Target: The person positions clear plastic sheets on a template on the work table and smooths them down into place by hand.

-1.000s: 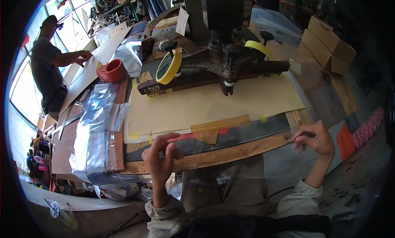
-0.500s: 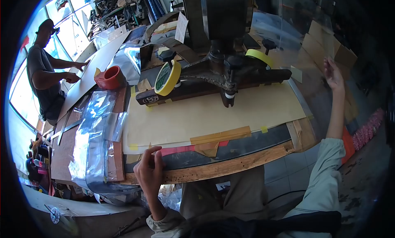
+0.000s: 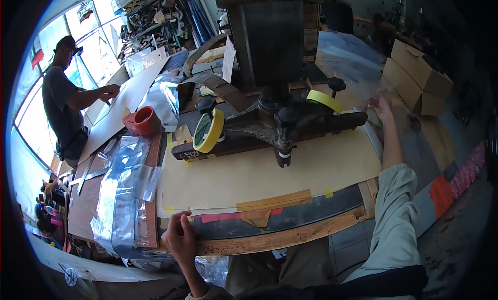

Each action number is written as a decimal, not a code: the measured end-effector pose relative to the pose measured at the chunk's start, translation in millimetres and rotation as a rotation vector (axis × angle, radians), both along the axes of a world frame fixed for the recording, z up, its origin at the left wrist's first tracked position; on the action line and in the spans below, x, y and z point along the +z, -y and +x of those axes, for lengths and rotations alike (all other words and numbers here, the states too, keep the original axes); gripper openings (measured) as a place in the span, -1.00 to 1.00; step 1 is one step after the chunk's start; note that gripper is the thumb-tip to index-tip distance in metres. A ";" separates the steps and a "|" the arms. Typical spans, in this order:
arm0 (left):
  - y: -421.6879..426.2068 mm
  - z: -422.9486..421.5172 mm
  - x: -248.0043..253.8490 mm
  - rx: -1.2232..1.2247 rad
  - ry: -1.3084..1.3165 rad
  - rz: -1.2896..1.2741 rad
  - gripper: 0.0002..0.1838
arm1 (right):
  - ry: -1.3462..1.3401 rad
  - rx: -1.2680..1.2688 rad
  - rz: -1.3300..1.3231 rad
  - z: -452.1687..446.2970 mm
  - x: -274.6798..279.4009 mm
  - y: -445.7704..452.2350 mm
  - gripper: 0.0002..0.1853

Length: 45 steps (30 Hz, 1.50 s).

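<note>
My left hand point(image 3: 180, 239) is at the front left edge of the worktable, its fingers curled in; I cannot make out what, if anything, is in them. My right hand point(image 3: 382, 107) is raised just past the right end of a dark press bar point(image 3: 311, 127), fingers bent together; whatever they hold cannot be made out. Between the hands, a cream sheet point(image 3: 275, 173) lies on the dark bed, partly under the bar. Brown tape point(image 3: 273, 200) and a pink strip point(image 3: 220, 217) run along its front edge. A yellow tape roll point(image 3: 209, 131) leans on the bar's left knob.
Another yellow roll point(image 3: 325, 101) hangs at the right knob. A red tape dispenser point(image 3: 141, 121) and clear plastic bags point(image 3: 122, 183) are at left. A person point(image 3: 65, 100) works over a white board point(image 3: 122, 100). Cardboard boxes point(image 3: 415, 82) stand at right.
My right hand has come down and to the left, toward the bar's end. My left hand has shifted slightly down and left. The view has tilted up a little.
</note>
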<state>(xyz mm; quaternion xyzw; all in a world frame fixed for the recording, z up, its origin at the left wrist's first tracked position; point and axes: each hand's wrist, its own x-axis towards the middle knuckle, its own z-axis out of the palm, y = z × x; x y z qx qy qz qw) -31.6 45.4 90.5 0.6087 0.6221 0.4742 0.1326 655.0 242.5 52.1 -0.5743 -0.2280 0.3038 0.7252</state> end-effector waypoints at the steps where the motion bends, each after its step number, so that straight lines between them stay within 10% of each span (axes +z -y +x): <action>1: -0.8 0.3 -1.4 0.033 0.010 0.020 -0.81 | 0.002 -0.015 -0.009 -4.3 2.7 0.8 -0.74; 20: -6.5 -4.7 -5.8 0.166 0.098 0.019 -0.77 | 0.105 0.001 -0.032 -20.1 -2.4 -4.5 -0.88; 30: -6.3 -3.4 -6.5 0.051 -0.010 -0.015 -0.87 | 0.578 0.073 0.169 -108.3 132.0 105.1 -0.61; 35: -4.6 -0.7 5.7 -0.105 -0.246 -0.095 -0.80 | 1.460 -0.278 -0.599 -155.7 54.3 215.6 -0.37; 38: -4.5 -0.2 12.4 -0.262 -0.332 -0.121 -0.67 | 1.276 -0.222 -1.118 -199.7 49.3 227.6 -0.25; 45: -1.5 -6.5 13.1 -0.401 -0.463 -0.010 -0.45 | 1.339 -0.194 -0.972 -158.8 13.3 221.0 -0.12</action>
